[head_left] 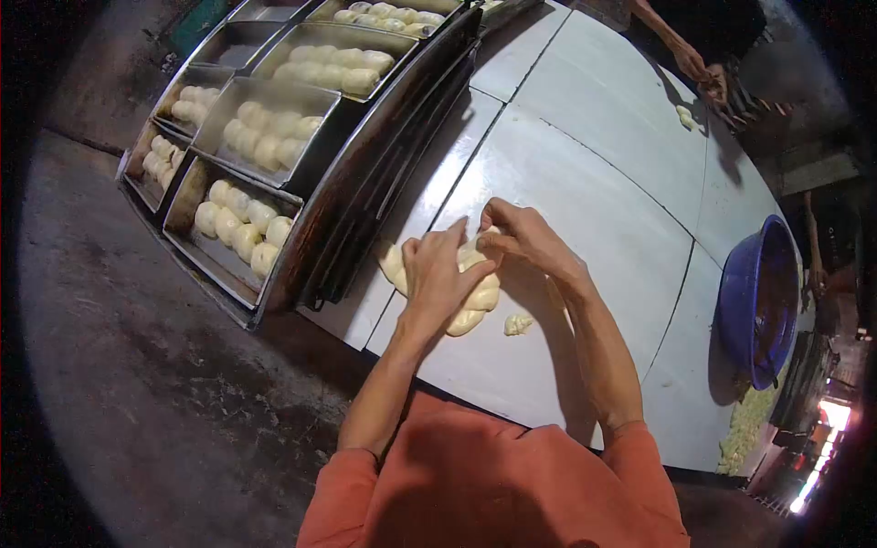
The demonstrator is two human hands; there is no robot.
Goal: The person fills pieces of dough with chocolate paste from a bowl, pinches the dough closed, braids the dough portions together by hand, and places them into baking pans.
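Several soft, pale pieces of dough (469, 320) lie bunched on the white tiled table in front of me. My left hand (436, 274) rests on this bunch, fingers curved over it and thumb out to the right, gripping dough. Just to the right, my right hand (525, 237) pinches a bit of dough between thumb and fingers; the pinched part is mostly hidden. Both hands nearly touch at the fingertips. A small loose dough scrap (518, 324) sits on the table below my right hand.
At the left, metal pans (228, 265) with rows of dough balls (247, 233) stand on a dark rack beside stacked dark trays (393, 173). A purple basin (738, 292) stands at the table's right edge. Another person's hands (713, 82) are at the far edge, near small dough pieces (685, 117).
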